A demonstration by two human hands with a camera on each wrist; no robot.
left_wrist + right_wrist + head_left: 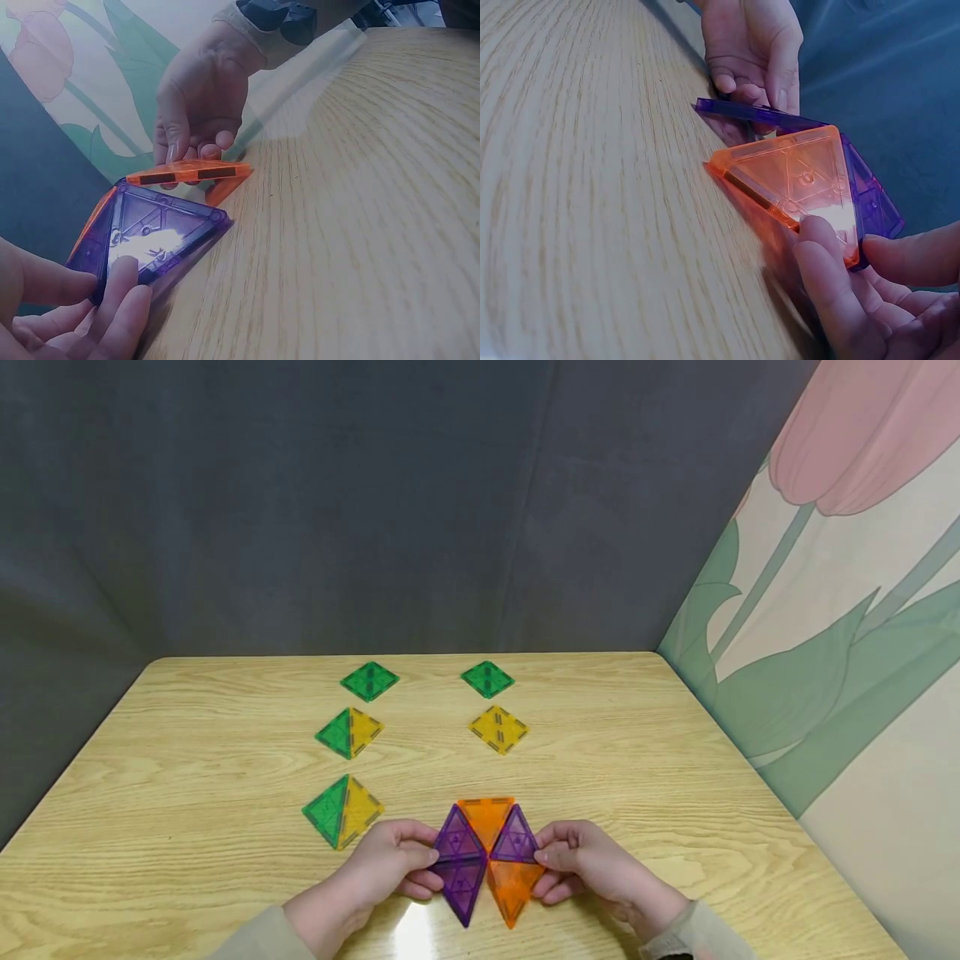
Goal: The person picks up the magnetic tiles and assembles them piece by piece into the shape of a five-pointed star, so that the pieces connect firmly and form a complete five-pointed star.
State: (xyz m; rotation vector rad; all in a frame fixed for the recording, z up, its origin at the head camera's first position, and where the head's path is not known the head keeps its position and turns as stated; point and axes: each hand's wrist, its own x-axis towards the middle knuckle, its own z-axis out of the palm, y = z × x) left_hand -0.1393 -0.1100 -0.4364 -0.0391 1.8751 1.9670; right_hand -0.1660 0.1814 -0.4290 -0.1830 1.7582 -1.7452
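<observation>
Joined triangular magnetic tiles, purple and orange, form a ring with an open wedge at its front. My left hand (382, 867) pinches the left corner, where the upper purple tile (455, 837) meets the lower purple tile (461, 885). At the right corner my right hand (588, 862) pinches the seam between another purple tile (516, 837) and an orange tile (513, 887). A second orange tile (485, 817) bridges the back. In the left wrist view the lower purple tile (165, 225) is tilted, and the right wrist view shows the front orange tile (799, 176) sloping too.
Paired tiles form flat diamonds on the wooden table (637, 752): two green diamonds (370, 681) (488, 679) at the back, a yellow diamond (499, 730), and two green-and-yellow diamonds (349, 732) (343, 811) at left. Dark cloth (337, 510) hangs behind; a flower-patterned wall (840, 677) stands right.
</observation>
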